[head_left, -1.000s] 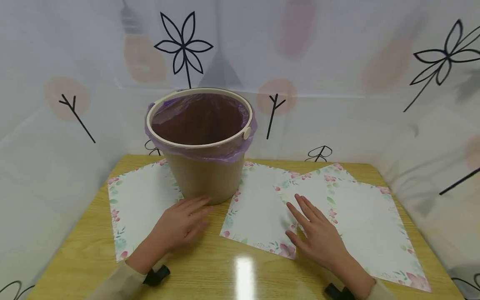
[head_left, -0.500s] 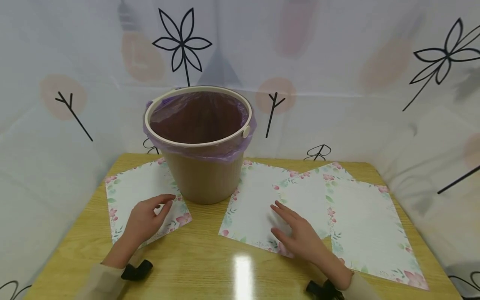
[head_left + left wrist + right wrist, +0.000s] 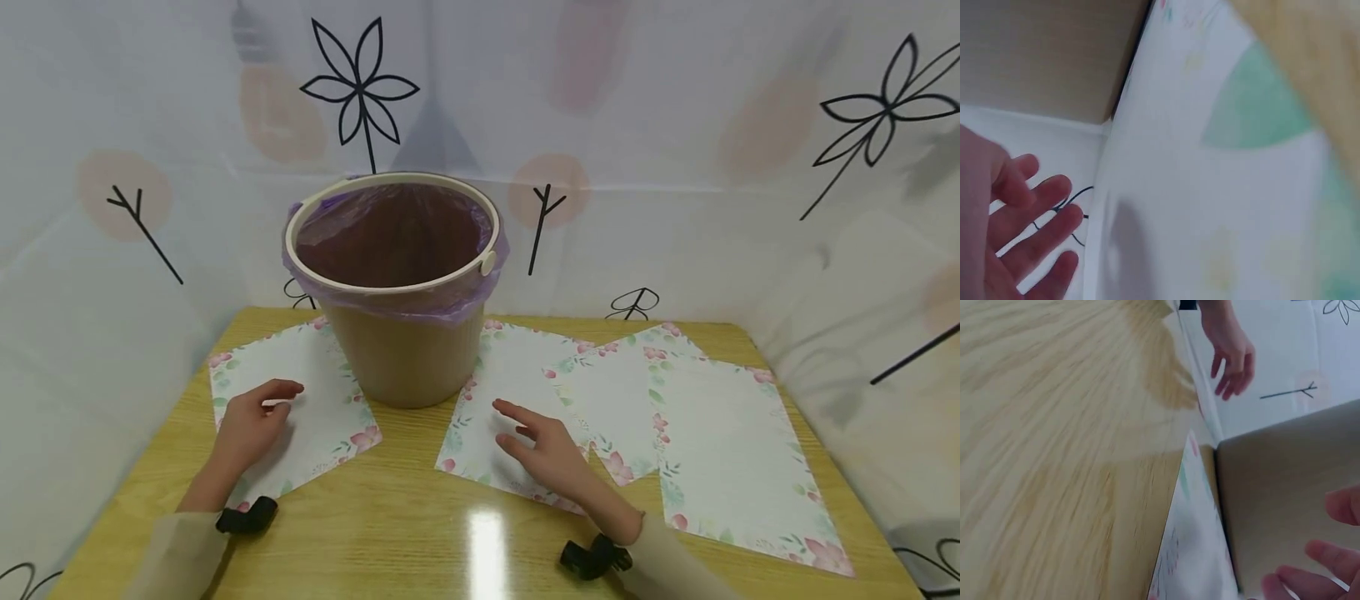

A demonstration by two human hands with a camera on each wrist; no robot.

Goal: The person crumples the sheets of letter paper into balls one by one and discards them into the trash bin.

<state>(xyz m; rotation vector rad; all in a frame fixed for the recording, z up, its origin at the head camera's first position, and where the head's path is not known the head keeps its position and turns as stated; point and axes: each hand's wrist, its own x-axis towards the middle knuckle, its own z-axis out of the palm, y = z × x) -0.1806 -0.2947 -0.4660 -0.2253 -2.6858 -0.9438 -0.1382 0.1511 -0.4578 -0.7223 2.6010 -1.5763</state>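
Note:
My left hand (image 3: 251, 427) hovers with relaxed, slightly bent fingers over the left floral-bordered sheet of paper (image 3: 315, 425), holding nothing. In the left wrist view its fingers (image 3: 1044, 240) are apart, and a shadow falls on the paper. Over the middle floral sheet (image 3: 517, 375) is my right hand (image 3: 551, 454), fingers loosely extended and likewise holding nothing. Between the hands, further back, stands a beige trash bin (image 3: 412, 354) lined with a purple bag (image 3: 450, 312). Its inside looks dark.
To the right, another floral sheet (image 3: 618, 400) overlaps the middle one, and a further sheet (image 3: 742, 458) lies at the far right. All rest on a wooden table (image 3: 382, 533). A patterned white cloth (image 3: 660, 242) hangs behind and at both sides.
My left hand has left the foot of the bin and moved left over the left sheet. My right hand has shifted left, from the overlapping sheets to above the middle one.

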